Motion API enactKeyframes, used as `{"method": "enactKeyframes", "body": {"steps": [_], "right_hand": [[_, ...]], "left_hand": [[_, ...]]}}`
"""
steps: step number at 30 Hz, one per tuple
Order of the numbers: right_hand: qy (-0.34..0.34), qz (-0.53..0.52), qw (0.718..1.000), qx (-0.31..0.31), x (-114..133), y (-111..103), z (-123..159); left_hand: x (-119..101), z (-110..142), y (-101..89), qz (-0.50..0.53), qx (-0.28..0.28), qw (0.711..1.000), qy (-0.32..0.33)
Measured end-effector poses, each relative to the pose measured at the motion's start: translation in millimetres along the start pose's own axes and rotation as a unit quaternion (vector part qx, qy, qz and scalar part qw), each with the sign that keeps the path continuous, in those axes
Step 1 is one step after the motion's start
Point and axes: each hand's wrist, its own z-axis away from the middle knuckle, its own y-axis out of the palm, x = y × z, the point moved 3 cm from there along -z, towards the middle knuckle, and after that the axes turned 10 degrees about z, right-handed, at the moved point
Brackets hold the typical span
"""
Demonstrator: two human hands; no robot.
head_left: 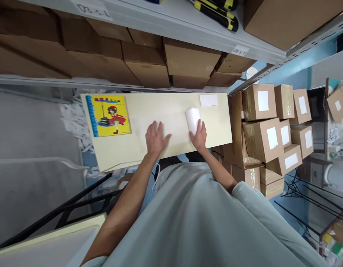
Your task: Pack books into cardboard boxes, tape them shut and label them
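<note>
A pale sheet lies flat on the cream tabletop, apparently paid out from a white roll. My left hand rests on the sheet's left part, palm down with its fingers spread. On the right, my right hand grips the near end of the roll, fingers along its side and thumb at its left edge. A yellow book with a cartoon figure in red lies at the table's left end. Near the far right edge is a small white paper slip.
Cardboard boxes fill the shelf behind the table. Black-and-yellow tools lie on the shelf above. Several labelled cartons are stacked to the right. White paper scraps are heaped beyond the left end.
</note>
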Motion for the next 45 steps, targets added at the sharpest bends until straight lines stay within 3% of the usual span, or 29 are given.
{"method": "enactKeyframes", "body": {"steps": [2, 4, 7, 11, 13, 16, 21, 26, 31, 34, 37, 41, 45], "right_hand": [[-0.008, 0.018, 1.000, 0.004, -8.6, 0.5, -3.2], [-0.020, 0.012, 1.000, 0.014, -28.1, -4.8, -6.3], [-0.008, -0.011, 1.000, -0.007, -75.1, -29.9, -7.3], [0.022, 0.037, 0.994, -0.104, -126.6, -78.1, -4.8], [0.006, 0.076, 0.991, -0.110, -133.2, -92.2, -9.6], [-0.006, 0.132, 0.989, -0.069, -135.0, -99.2, -27.2], [0.049, 0.202, 0.977, -0.040, -165.4, -111.8, -52.3], [0.055, 0.237, 0.968, -0.061, -193.0, -124.2, -49.0], [0.075, 0.262, 0.960, -0.056, -189.6, -117.5, -39.9], [0.097, 0.258, 0.957, -0.085, -167.0, -110.7, -37.6], [0.037, 0.239, 0.965, -0.097, -108.9, -90.5, -33.8], [-0.183, 0.182, 0.966, -0.015, 30.2, -34.8, -8.6], [-0.364, 0.115, 0.918, 0.112, 181.6, 36.7, 26.3]], "left_hand": [[-12.8, 0.6, 22.4, -0.032, 0.083, 0.996, 0.018], [-13.8, 0.8, 36.2, -0.065, 0.126, 0.990, 0.000], [-6.2, 0.6, 41.7, -0.100, 0.142, 0.985, 0.003], [-1.5, 0.0, 39.3, -0.131, 0.135, 0.982, 0.021], [-4.0, -1.0, 39.2, -0.143, 0.134, 0.980, 0.018], [-10.2, -3.3, 39.6, -0.153, 0.134, 0.979, 0.005], [-15.3, -7.4, 37.3, -0.152, 0.137, 0.979, -0.022], [-6.5, -13.1, 36.2, -0.146, 0.134, 0.980, -0.019], [1.2, -11.0, 40.4, -0.138, 0.123, 0.983, -0.004], [2.0, -3.3, 38.1, -0.097, 0.109, 0.989, 0.010], [12.6, 3.9, 22.0, -0.027, 0.067, 0.997, 0.021], [51.3, 9.9, -33.6, 0.030, -0.068, 0.997, 0.007], [111.3, 1.3, -104.8, 0.053, -0.210, 0.971, -0.102]]}}
